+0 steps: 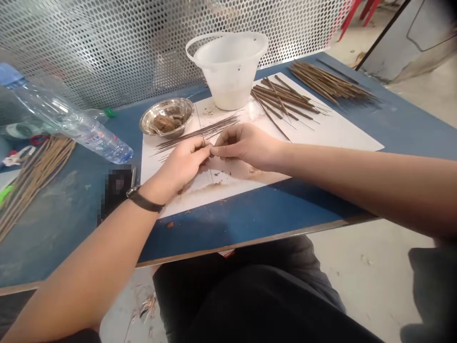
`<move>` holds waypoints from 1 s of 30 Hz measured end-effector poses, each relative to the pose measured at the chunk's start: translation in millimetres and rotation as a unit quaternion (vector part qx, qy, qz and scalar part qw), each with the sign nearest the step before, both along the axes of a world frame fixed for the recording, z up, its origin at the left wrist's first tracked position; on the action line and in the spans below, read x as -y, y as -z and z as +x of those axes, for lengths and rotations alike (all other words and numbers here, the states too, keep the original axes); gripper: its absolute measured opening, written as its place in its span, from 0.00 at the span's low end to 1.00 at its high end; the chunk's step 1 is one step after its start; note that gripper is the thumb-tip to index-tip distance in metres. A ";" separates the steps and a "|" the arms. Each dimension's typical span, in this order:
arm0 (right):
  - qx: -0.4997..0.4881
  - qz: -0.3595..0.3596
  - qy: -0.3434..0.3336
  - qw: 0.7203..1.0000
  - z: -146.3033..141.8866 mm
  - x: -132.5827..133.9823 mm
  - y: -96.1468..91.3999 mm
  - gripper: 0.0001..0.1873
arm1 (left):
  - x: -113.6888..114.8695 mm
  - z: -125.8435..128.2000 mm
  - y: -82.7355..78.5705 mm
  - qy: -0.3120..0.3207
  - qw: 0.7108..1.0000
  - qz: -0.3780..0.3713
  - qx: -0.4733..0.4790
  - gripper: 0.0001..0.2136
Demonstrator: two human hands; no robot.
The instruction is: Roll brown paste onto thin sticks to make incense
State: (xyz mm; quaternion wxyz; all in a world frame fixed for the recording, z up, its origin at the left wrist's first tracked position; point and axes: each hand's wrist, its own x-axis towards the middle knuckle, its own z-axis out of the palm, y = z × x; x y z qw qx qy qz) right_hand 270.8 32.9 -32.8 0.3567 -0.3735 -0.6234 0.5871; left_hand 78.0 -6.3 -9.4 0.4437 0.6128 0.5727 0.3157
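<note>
My left hand [189, 159], with a dark band on its wrist, and my right hand [246, 145] meet above a white paper sheet [342, 131]. Thumb and fingers of each are pinched together at nearly the same spot. Whatever sits between the fingertips is small and mostly hidden; I cannot make it out. Just behind the hands lies a bundle of thin dark sticks [200, 132]. A metal bowl [144, 125] beyond my left hand holds brown, clay-like lumps [166, 124]. Thicker brown coated sticks [285, 99] with thin bare ends rest on the paper, farther right.
A white plastic bucket [230, 71] stands at the back, near a perforated metal screen [117, 52]. More brown sticks [324, 81] lie at the right of the blue table [221, 226]. On the left are a plastic bottle [76, 121] and long tan strands [39, 176]. Brown crumbs dot the paper.
</note>
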 end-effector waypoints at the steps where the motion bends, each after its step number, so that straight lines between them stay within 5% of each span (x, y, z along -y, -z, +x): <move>1: 0.012 0.005 -0.007 1.000 -3.2 -0.8 -3.6 0.20 | 1.6 -1.6 1.6 -0.004 1.000 0.004 0.008 0.11; 9: -0.004 0.031 -0.017 0.999 -16.8 7.1 -3.9 0.25 | 6.3 0.1 14.4 -0.086 0.979 0.005 0.185 0.12; 17: 0.059 0.111 0.025 0.992 -8.3 18.3 3.3 0.28 | 7.8 9.9 -3.3 -0.055 0.945 -0.075 0.315 0.10; 22: 0.079 0.154 0.038 0.984 4.2 5.1 10.0 0.21 | 6.9 0.3 -1.6 -0.074 0.936 -0.050 0.339 0.20; 30: 0.167 0.257 0.061 0.950 10.0 -3.1 13.9 0.12 | 6.9 1.9 4.8 -0.130 0.932 -0.044 0.335 0.10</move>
